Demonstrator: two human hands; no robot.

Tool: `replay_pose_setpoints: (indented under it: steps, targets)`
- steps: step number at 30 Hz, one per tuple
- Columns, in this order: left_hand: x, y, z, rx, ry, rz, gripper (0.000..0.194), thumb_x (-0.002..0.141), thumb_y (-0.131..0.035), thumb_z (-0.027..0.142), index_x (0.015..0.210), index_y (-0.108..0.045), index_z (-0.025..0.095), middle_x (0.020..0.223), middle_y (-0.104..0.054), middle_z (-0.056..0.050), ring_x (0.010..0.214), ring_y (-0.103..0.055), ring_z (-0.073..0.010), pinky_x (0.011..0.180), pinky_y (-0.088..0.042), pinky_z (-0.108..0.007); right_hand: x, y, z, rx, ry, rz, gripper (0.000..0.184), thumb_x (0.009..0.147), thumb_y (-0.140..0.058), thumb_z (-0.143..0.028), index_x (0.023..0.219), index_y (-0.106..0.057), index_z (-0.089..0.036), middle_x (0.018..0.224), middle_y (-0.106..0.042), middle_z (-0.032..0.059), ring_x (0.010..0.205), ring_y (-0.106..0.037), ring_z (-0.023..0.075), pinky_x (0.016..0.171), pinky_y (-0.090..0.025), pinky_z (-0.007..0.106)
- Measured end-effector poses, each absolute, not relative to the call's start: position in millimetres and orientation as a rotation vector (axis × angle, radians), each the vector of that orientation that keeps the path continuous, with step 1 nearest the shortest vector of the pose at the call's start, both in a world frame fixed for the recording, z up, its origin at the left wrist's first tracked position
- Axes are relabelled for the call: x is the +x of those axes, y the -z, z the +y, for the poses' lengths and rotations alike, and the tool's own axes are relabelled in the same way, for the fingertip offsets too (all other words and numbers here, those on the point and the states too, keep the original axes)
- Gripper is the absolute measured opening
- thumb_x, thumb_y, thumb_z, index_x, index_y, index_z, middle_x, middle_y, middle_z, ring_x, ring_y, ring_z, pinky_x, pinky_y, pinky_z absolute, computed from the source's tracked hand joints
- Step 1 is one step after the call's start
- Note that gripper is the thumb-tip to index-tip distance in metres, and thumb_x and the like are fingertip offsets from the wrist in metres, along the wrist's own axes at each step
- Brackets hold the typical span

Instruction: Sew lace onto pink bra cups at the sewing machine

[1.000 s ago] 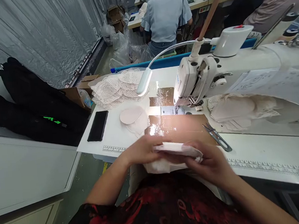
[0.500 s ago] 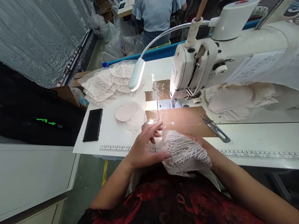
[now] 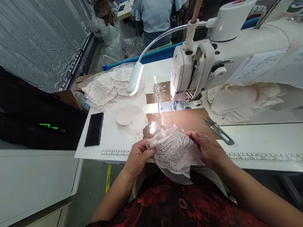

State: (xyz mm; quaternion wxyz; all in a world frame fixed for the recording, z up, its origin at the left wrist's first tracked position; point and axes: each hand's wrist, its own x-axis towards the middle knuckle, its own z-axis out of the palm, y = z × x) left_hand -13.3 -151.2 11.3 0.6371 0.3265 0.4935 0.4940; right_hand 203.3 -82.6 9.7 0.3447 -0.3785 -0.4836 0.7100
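Observation:
A white lace bra cup [image 3: 174, 152] is stretched between my hands at the front edge of the sewing table. My left hand [image 3: 139, 157] pinches its left edge between thumb and fingers. At the upper right edge, my right hand [image 3: 209, 149] grips the lace, with part of the fingers hidden behind it. Sheer fabric hangs from the cup's lower side. Behind it stands the sewing machine [image 3: 187, 75], its needle area lit. Thread snips [image 3: 219, 131] lie just beyond my right hand. A smooth oval pad on sheer fabric [image 3: 130, 117] rests beyond my left hand.
Lace pieces [image 3: 109, 87] are piled at the back left under a lamp [image 3: 135, 79]. A black phone [image 3: 93, 129] lies at the left edge. More pale fabric pieces [image 3: 235, 101] sit under the machine arm. A person in light blue [image 3: 158, 8] sits beyond the table.
My left hand was spread and off the lace; it now has hold of the left edge. The cup has been turned and spread out, and my right hand has shifted to its upper right edge.

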Motion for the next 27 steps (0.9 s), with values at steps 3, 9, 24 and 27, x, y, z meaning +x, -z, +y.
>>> replay_pose_setpoints:
  steps: [3,9,24,27]
  targets:
    - [-9,-8,-152,0.672,-1.16,1.17,0.032,0.074,-0.068,0.045,0.079,-0.066,0.013,0.07,-0.064,-0.001,0.064,-0.056,-0.0121,0.062,-0.046,-0.024,205,-14,-84,-0.947,-1.825,-1.368,0.034,0.079,-0.061,-0.055,0.076,-0.062,-0.021,0.073,-0.061,0.0014,0.068,-0.056,0.0167,0.064,-0.045,0.028]
    - [-15,-22,-137,0.937,-1.317,1.197,0.051,0.08,-0.051,0.063,0.1,-0.064,0.018,0.107,-0.067,-0.008,0.104,-0.061,-0.0243,0.086,-0.05,-0.035,201,-25,-89,-0.943,-1.595,-1.653,0.028,0.08,-0.065,-0.041,0.065,-0.055,-0.019,0.064,-0.054,-0.0008,0.059,-0.048,0.012,0.053,-0.038,0.025]
    - [-26,-62,-128,1.786,-0.947,1.042,0.079,0.06,-0.075,0.059,0.127,-0.05,0.024,0.127,-0.054,-0.01,0.123,-0.047,-0.0307,0.103,-0.039,-0.043,202,-47,-89,-0.609,-1.695,-1.95,0.017,0.083,-0.063,-0.031,0.071,-0.059,-0.02,0.067,-0.059,0.0003,0.063,-0.053,0.0132,0.059,-0.044,0.026]
    - [-12,-56,-128,1.688,-0.737,1.111,0.047,0.074,-0.07,0.046,0.111,-0.061,0.018,0.094,-0.063,-0.005,0.086,-0.06,-0.0192,0.078,-0.048,-0.03,197,-48,-87,-0.667,-1.618,-1.942,0.018,0.084,-0.061,-0.033,0.072,-0.06,-0.021,0.068,-0.06,0.0003,0.064,-0.055,0.0139,0.06,-0.046,0.027]
